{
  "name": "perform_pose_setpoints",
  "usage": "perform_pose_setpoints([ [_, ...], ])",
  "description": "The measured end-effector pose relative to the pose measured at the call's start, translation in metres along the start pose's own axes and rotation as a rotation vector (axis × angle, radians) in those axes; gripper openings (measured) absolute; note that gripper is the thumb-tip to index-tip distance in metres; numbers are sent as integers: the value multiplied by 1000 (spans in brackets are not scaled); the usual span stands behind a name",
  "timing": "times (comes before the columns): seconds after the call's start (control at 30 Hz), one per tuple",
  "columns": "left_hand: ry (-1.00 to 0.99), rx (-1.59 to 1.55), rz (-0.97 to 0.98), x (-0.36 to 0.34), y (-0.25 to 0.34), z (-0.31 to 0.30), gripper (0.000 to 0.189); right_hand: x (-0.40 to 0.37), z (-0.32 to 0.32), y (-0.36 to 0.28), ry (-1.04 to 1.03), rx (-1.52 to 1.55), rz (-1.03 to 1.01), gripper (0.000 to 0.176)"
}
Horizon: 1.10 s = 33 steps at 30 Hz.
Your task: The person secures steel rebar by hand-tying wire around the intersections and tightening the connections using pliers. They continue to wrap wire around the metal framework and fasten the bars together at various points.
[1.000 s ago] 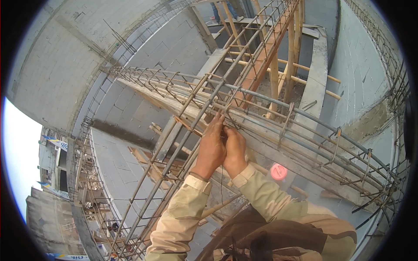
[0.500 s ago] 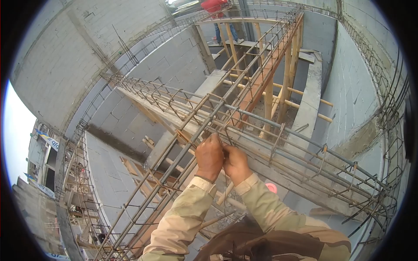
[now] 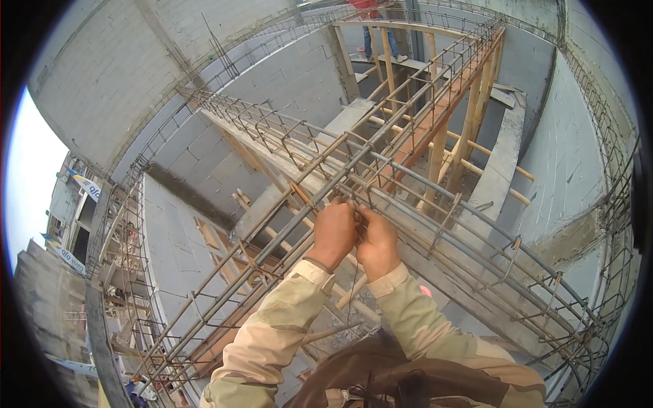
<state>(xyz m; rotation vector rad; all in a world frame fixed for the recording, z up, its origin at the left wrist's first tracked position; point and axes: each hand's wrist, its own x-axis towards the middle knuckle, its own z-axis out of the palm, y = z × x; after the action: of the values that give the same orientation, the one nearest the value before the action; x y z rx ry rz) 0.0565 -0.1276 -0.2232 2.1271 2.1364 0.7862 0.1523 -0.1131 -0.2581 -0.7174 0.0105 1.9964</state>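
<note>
My left hand [image 3: 333, 232] and my right hand [image 3: 378, 242] are side by side, fingertips meeting just below the crossing of the steel rebar cages [image 3: 354, 163]. The fingers of both are closed in a pinch. What they grip is too small and hidden to name. A thin dark wire [image 3: 354, 289] hangs down below the hands. Long bars with bent stirrups run past on both sides of my fingers. An orange-brown piece [image 3: 300, 192] lies against the bars to the upper left of my left hand.
Wooden posts [image 3: 439, 160] stand under an orange formwork board [image 3: 435, 129]. Grey block walls [image 3: 286, 75] surround the cages. Concrete planks [image 3: 500, 163] lie at the right. Another person [image 3: 371, 41] stands at the top. Pink round object [image 3: 426, 291] is below the bars.
The view has shifted, so the cages and walls appear further right and slightly lower. Both hands remain together at the crossing, with the fingertips still pinched.
</note>
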Motion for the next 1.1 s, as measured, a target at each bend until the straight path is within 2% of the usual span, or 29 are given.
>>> perform_pose_setpoints([
  [0.07,2,57,148,3,2,-6,23,-6,6,4,20,-63,-177,16],
  [0.1,-67,-45,95,5,2,-6,23,-6,3,13,-64,-150,-299,17],
  [0.13,-51,-37,70,7,1,-8,23,-6,0,22,-141,-225,-428,20],
  [0.2,-239,-524,-292,12,-2,-9,18,-17,11,30,-10,-228,-571,25],
  [0.23,-334,-773,-466,13,-3,-9,17,-26,17,32,17,-292,-573,33],
  [0.27,-334,-774,-478,12,-4,-14,17,-30,15,31,20,-298,-563,33],
  [0.3,-263,-499,-78,10,-8,-23,16,-31,13,29,-18,-464,-598,35],
  [0.33,-313,-816,-380,14,0,-20,20,-31,12,28,-56,-627,-635,37],
  [0.37,-259,-1120,-712,18,16,-26,24,-28,11,28,-53,-788,-750,40],
  [0.4,-271,-1115,-714,24,16,-24,24,-20,4,30,-41,-783,-748,40],
  [0.47,-211,-931,-730,28,17,-14,35,-6,-13,31,-197,-1073,-1083,38],
  [0.53,-236,-911,-692,25,9,4,42,-4,-24,30,-194,-1125,-1040,34],
  [0.6,-100,-841,-711,26,5,20,39,-5,-27,27,-295,-1092,-1104,32],
  [0.63,-56,-823,-725,26,3,27,34,-1,-36,28,-293,-1140,-1070,31],
  [0.67,-70,-818,-725,27,8,25,34,0,-39,25,-279,-1137,-1066,31],
  [0.73,-1,-845,-810,27,18,23,30,1,-45,20,-374,-1172,-1050,29],
  [0.77,16,-852,-757,25,13,28,27,0,-49,18,-391,-1198,-1043,28],
  [0.9,62,-742,-770,14,13,34,28,-28,-63,20,-358,-1118,-1091,25],
  [0.97,119,-982,-842,12,26,33,29,-43,-74,24,-224,-1115,-998,21],
  [1.0,138,-991,-851,11,26,39,29,-45,-80,26,-243,-1128,-993,21],
  [1.1,334,-1326,-890,8,27,60,23,-39,-102,24,-263,-1147,-945,25],
])
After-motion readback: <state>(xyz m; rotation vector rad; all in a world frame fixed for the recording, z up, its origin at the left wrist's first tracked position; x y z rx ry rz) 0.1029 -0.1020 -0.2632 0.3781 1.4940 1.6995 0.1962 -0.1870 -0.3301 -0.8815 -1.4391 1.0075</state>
